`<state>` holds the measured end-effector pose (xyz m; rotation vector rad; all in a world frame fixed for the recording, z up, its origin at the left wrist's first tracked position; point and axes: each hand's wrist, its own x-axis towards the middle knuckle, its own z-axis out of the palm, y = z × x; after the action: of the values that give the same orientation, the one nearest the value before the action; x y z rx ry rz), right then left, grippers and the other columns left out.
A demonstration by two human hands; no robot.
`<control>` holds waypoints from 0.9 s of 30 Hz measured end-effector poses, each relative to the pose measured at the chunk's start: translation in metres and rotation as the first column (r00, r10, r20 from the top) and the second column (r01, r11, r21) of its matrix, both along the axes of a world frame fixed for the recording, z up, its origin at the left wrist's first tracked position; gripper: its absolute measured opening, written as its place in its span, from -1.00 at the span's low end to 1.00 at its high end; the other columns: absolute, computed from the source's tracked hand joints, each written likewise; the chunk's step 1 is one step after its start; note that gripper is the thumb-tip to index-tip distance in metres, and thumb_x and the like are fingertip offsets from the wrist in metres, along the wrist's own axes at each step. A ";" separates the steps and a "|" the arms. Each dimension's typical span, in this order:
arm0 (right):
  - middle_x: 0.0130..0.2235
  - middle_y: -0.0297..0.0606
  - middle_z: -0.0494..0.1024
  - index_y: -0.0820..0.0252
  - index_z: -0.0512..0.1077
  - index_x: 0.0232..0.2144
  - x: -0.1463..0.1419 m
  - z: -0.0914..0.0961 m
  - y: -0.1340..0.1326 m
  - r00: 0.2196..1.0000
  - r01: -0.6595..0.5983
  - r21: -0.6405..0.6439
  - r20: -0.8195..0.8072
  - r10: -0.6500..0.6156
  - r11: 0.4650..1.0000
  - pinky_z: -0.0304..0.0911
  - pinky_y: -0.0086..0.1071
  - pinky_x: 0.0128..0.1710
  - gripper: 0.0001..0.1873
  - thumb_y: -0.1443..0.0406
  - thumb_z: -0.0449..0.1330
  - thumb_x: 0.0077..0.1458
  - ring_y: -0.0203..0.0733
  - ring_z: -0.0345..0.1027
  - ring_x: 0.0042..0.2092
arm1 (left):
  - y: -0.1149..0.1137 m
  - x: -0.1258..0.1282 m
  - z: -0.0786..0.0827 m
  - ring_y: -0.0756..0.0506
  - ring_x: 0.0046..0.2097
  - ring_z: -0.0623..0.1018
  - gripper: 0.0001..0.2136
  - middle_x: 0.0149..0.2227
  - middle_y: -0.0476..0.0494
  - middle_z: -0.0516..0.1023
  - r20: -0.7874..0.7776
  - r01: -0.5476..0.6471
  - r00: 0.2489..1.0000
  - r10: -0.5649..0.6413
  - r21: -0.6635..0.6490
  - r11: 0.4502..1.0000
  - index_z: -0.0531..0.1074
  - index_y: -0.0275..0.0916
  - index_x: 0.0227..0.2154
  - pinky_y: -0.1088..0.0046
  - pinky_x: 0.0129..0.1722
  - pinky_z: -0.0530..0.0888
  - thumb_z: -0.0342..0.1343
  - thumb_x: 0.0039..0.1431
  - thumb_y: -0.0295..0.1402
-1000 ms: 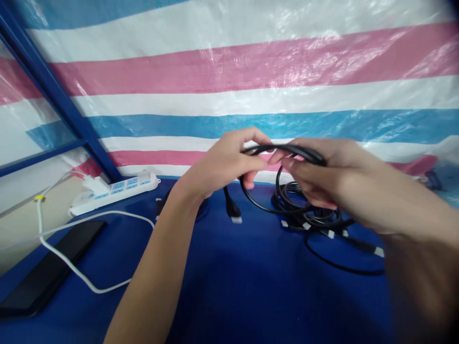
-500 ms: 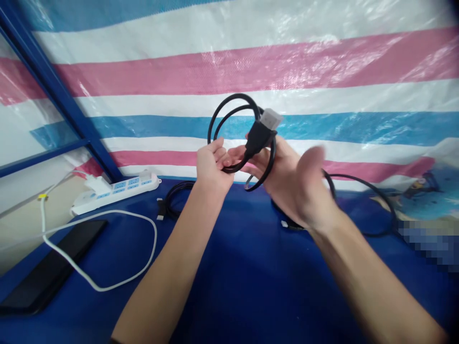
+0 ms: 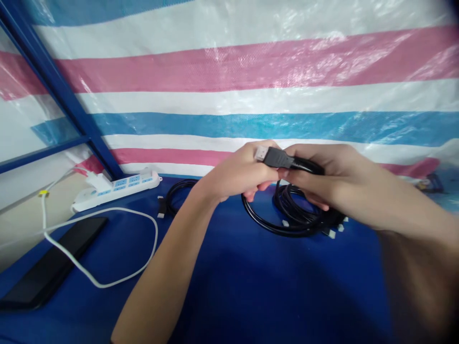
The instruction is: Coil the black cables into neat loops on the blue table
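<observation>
I count one black cable [image 3: 287, 228] gripped between both hands, a heap of more cables [image 3: 308, 217] under them, and another cable [image 3: 174, 196] to the left. My left hand [image 3: 236, 174] and right hand [image 3: 322, 174] are both closed on it above the blue table [image 3: 251, 286]. Its plug [image 3: 274, 156] lies level, long axis left-right, tip pointing left. One power strip [image 3: 114, 188], one phone [image 3: 50, 265].

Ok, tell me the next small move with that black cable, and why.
Probably tuck the plug end through the coil: both the left hand and right hand pinch it above the hanging loops, and its tip still sticks out loose.
</observation>
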<state>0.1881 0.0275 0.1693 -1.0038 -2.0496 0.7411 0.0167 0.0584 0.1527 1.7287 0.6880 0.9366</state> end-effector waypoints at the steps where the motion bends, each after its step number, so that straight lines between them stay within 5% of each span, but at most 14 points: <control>1: -0.73 -0.48 0.24 0.11 0.48 -0.41 0.000 0.000 -0.001 0.998 0.049 0.030 -0.031 -0.048 0.998 -0.14 -0.52 -0.84 -0.94 0.27 0.21 0.06 -0.43 0.02 -0.74 | -0.001 0.002 0.000 0.16 -0.75 0.12 -0.88 -0.71 0.17 0.16 0.063 0.038 0.997 -0.034 -0.055 0.998 0.31 -0.22 -0.44 0.62 -0.76 0.08 0.06 -0.02 -0.56; 5: -0.71 -0.48 0.28 0.13 0.44 -0.44 -0.011 -0.004 -0.001 0.892 0.329 0.094 -0.356 -0.277 0.940 -0.11 -0.57 -0.81 -0.96 0.36 0.21 0.04 -0.44 0.10 -0.72 | 0.000 0.009 0.003 0.17 -0.75 -0.11 -0.85 -0.73 0.25 -0.10 0.461 -0.065 0.872 0.164 -0.223 0.973 0.26 -0.21 -0.40 0.63 -0.77 -0.07 0.03 0.02 -0.59; 8: -0.67 -0.47 0.30 0.15 0.38 -0.51 -0.015 -0.008 0.003 0.841 0.345 0.081 -0.470 -0.269 0.935 0.05 -0.56 -0.75 -0.85 0.36 0.16 0.11 -0.43 0.20 -0.68 | 0.003 0.011 0.004 0.18 -0.75 -0.09 -0.86 -0.72 0.24 -0.11 0.561 -0.213 0.767 0.310 -0.233 0.949 0.22 -0.22 -0.45 0.64 -0.76 -0.04 0.02 0.04 -0.59; 14: -0.77 -0.48 0.30 0.19 0.41 -0.70 0.001 -0.004 0.006 0.939 0.325 0.310 -0.215 -0.267 0.893 -0.19 -0.60 -0.77 -0.65 0.36 0.18 0.12 -0.51 0.04 -0.73 | 0.002 0.012 -0.001 0.19 -0.76 0.05 -0.85 -0.70 0.21 -0.03 0.249 -0.256 0.936 0.247 0.005 0.967 0.35 -0.18 -0.29 0.69 -0.72 0.07 0.04 0.05 -0.48; 17: -0.70 -0.46 0.36 0.17 0.46 -0.65 0.007 -0.001 0.004 0.945 0.325 0.493 -0.132 -0.300 0.807 -0.15 -0.58 -0.71 -0.70 0.43 0.18 0.09 -0.48 0.09 -0.66 | 0.001 0.009 -0.001 0.17 -0.73 0.12 -0.70 -0.64 0.16 0.08 0.142 -0.264 0.957 0.252 0.068 0.962 0.33 -0.08 -0.11 0.67 -0.72 0.07 0.05 0.06 -0.44; 19: -0.71 -0.47 0.31 0.16 0.45 -0.63 0.009 0.000 0.003 0.935 0.306 0.573 -0.033 -0.352 0.760 -0.13 -0.57 -0.69 -0.75 0.42 0.21 0.07 -0.46 0.08 -0.65 | -0.001 0.005 0.000 0.16 -0.71 0.13 -0.72 -0.61 0.13 0.11 0.046 -0.219 0.975 0.216 0.072 0.973 0.34 -0.07 -0.12 0.63 -0.71 0.07 0.04 0.08 -0.42; 23: -0.72 -0.49 0.26 0.14 0.36 -0.63 0.012 -0.001 0.005 0.929 0.141 0.641 0.177 -0.324 0.754 -0.10 -0.52 -0.69 -0.69 0.28 0.15 0.15 -0.44 0.05 -0.69 | -0.004 0.001 0.004 0.11 -0.65 0.16 -0.84 -0.56 0.06 0.17 -0.137 -0.168 0.975 0.174 0.054 0.984 0.37 -0.10 -0.22 0.53 -0.66 0.11 0.00 0.13 -0.35; 27: -0.69 -0.43 0.31 0.13 0.36 -0.57 0.007 -0.002 0.004 0.944 0.093 0.694 0.167 -0.285 0.714 -0.04 -0.46 -0.69 -0.62 0.14 0.00 0.24 -0.39 0.07 -0.68 | -0.007 0.011 0.000 0.08 -0.57 0.25 -0.95 -0.54 0.01 0.25 -0.152 -0.113 0.981 0.123 0.075 0.991 0.37 -0.18 -0.40 0.49 -0.55 0.21 0.03 0.11 -0.36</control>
<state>0.1955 0.0311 0.1673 -0.8745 -2.1305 -0.2909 0.0281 0.0513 0.1528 1.8506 0.8793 0.9201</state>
